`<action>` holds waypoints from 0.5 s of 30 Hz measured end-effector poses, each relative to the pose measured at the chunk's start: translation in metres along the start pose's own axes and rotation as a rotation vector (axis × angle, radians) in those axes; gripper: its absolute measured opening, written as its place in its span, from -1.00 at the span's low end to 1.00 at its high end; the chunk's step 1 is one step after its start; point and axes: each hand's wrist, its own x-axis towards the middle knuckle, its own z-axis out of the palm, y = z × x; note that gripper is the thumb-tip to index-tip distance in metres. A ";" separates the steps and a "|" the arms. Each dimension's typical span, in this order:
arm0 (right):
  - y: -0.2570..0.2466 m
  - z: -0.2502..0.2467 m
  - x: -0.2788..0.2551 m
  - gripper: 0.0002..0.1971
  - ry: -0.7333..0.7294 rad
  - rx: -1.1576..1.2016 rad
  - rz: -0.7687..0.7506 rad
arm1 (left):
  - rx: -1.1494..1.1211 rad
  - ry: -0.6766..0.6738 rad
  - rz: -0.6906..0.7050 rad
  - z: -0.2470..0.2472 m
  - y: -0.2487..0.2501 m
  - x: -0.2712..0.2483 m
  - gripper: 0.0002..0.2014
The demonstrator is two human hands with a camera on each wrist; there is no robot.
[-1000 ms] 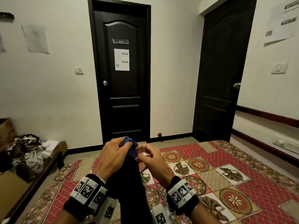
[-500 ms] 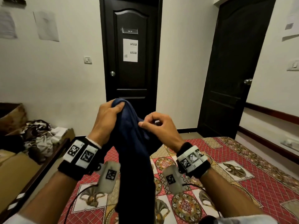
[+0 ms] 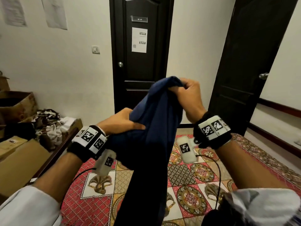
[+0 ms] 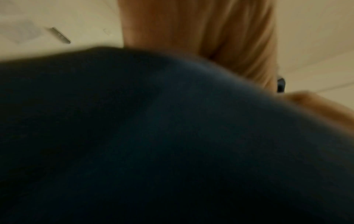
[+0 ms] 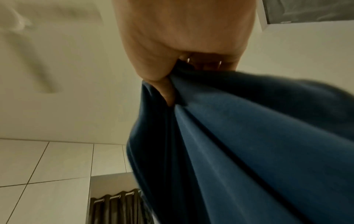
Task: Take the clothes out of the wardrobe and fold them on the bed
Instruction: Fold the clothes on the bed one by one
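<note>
Head view: navy blue garment (image 3: 156, 128) held up in front of the person, over the bed (image 3: 203, 175) with its red patterned cover. Right hand (image 3: 187, 93) at 1 o'clock of the cloth, raised, fingers curled tight round the bunched top edge. Left hand (image 3: 120, 123) lower, at 9 o'clock, fingers wrapped into the fabric, thumb lying along a fold. Rest of the garment hangs straight down toward 6 o'clock, dark and in shadow; its lower end runs out of the picture. Black door (image 3: 140, 51) at 12 o'clock with a white sheet taped on it; second dark door (image 3: 254, 62) at 2 o'clock. Cardboard boxes (image 3: 17, 159) and a heap of crumpled cloth (image 3: 47, 124) at 9 o'clock, beside the bed.

Left wrist view: blurred. Garment (image 4: 153, 136) fills most of the picture; palm side of the left hand (image 4: 201, 34) at 12 o'clock goes down into the cloth. Fingers hidden behind fabric here.

Right wrist view: right hand (image 5: 184, 39) at 12 o'clock, grip closed on the garment (image 5: 239, 144), thumb pressed into a fold. Cloth fans out in pleats toward 5 o'clock.
</note>
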 end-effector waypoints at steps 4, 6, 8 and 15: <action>0.005 -0.026 0.027 -0.76 0.076 -0.140 -0.037 | -0.062 0.390 -0.081 -0.025 -0.025 0.016 -0.77; 0.018 -0.036 0.036 -0.77 0.077 -0.213 0.009 | -0.215 0.566 -0.031 -0.047 -0.018 0.028 -0.80; 0.029 -0.040 0.040 -0.76 0.057 -0.241 0.032 | -0.291 0.647 0.057 -0.066 -0.004 0.039 -0.83; 0.041 -0.066 0.038 -0.89 0.103 -0.701 -0.080 | -0.159 0.620 0.086 -0.084 0.010 0.057 -0.85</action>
